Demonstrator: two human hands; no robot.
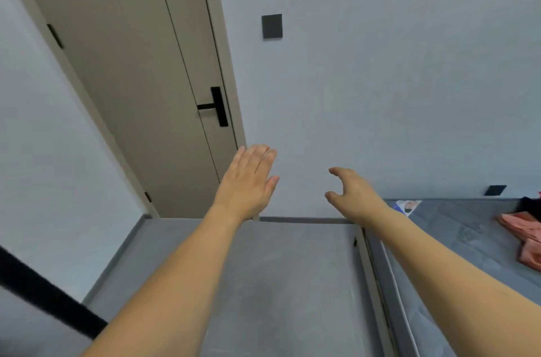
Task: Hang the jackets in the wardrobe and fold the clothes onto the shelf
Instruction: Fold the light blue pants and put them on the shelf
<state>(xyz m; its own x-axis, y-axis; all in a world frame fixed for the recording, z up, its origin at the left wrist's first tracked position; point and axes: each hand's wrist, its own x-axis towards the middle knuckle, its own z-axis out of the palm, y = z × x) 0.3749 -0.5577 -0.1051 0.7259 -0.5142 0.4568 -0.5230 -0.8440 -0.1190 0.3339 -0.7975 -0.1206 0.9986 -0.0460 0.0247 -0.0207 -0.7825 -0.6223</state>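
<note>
Both my arms reach forward over the grey floor toward a pale wall. My left hand is flat with its fingers straight and together, holding nothing. My right hand hangs in the air with loosely curled fingers and thumb, also empty. A pink garment lies crumpled on the grey mattress at the far right edge, with a dark garment behind it. Neither hand touches any clothing. No wardrobe or jacket is in view.
A beige door with a black handle stands shut ahead on the left. A dark wall switch is above my hands, a socket by the bed. A printed card lies on the mattress's near corner.
</note>
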